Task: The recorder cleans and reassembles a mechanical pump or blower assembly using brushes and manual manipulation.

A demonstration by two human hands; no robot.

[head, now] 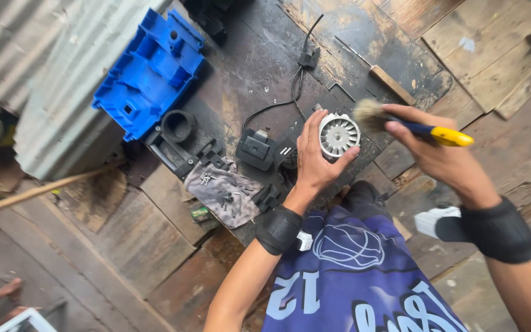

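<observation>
Grubby dark wooden floor is serving as the workbench here. Left hand is wrapping its fingers around a white finned fan wheel, while right hand is pinching a yellow-handled brush, bristles touching the wheel just past the left fingertips.

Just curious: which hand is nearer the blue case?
Left. The left hand, holding the fan, is closer to the blue case; the right hand, with the brush, is farther off.

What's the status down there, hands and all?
Left hand gripping white finned fan wheel. Right hand holding yellow-handled brush, bristles at the wheel's edge. Nothing between brush and wheel.
</observation>
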